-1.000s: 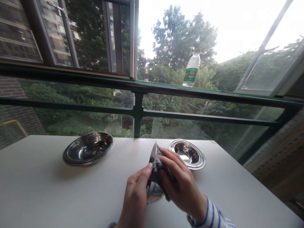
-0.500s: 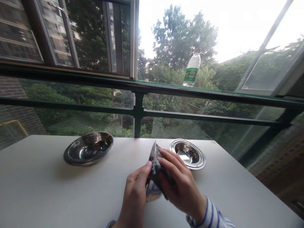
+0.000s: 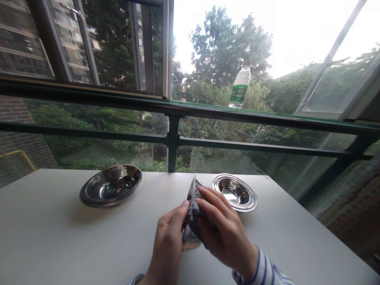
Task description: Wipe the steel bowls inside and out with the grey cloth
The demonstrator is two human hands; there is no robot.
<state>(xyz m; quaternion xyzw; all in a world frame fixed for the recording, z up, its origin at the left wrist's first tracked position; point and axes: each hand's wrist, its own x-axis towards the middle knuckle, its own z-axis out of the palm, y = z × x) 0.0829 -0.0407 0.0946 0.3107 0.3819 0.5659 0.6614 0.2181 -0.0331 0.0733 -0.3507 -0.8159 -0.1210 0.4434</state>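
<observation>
Between my hands a shiny metal bowl (image 3: 191, 188) is held up on its edge, much of it hidden by fingers and cloth. My left hand (image 3: 170, 233) is closed on its left side, with the thumb pressed near the rim. A dark grey speckled cloth (image 3: 193, 211) lies against the bowl's right side. My right hand (image 3: 224, 227) is closed over this cloth, fingers bent and pressing it to the metal. Behind my right hand, a small wide-rimmed metal bowl (image 3: 252, 201) sits on the white table (image 3: 113, 241).
At the back left of the table stand larger metal bowls (image 3: 111, 186), seemingly stacked. Beyond the table's far edge runs a dark green railing (image 3: 133, 103) with glass. A clear bottle with a green label (image 3: 239, 92) stands on the railing ledge.
Hardly anything differs. My right hand and the cloth have shifted very slightly against the held bowl; the other bowls have not moved.
</observation>
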